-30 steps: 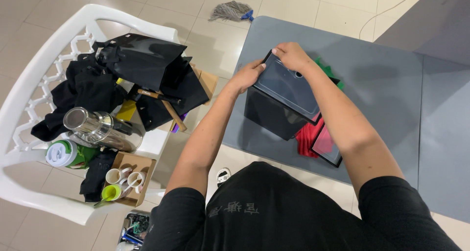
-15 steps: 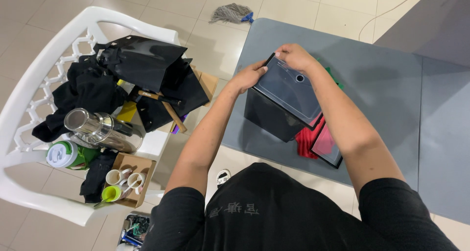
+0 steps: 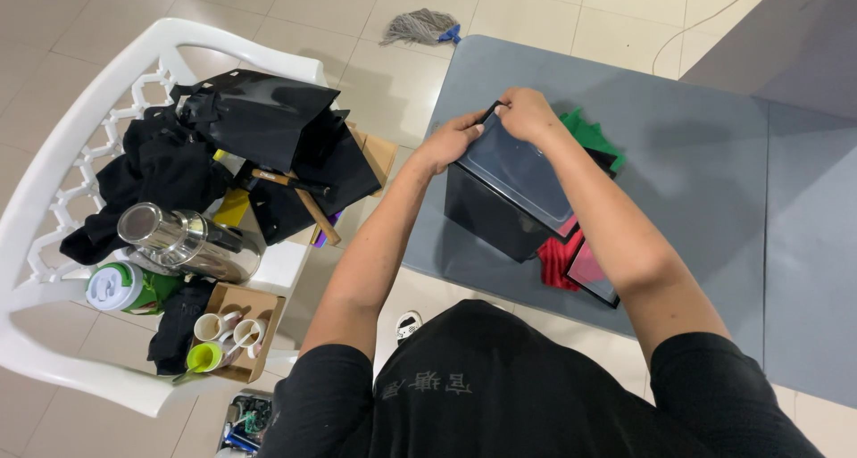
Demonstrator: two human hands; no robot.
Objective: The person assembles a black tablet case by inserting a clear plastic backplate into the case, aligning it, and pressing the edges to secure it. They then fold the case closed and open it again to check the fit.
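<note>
Both hands have crept slightly leftward along the box's far corner since half a second ago; nothing else has shifted. From my remote view, nearest is my black-shirted torso, with both forearms stretched away over the grey table (image 3: pixel 696 154). Between them sits the black box (image 3: pixel 500 212), its clear grey lid (image 3: pixel 522 177) on top, a red cloth (image 3: pixel 558 262) beneath its near right side. My left hand (image 3: pixel 453 142) curls around the lid's far left corner, fingers closed on its edge. My right hand (image 3: pixel 527 114) pinches the same corner from above. Left stands a white plastic chair (image 3: pixel 62 145) piled with black bags.
</note>
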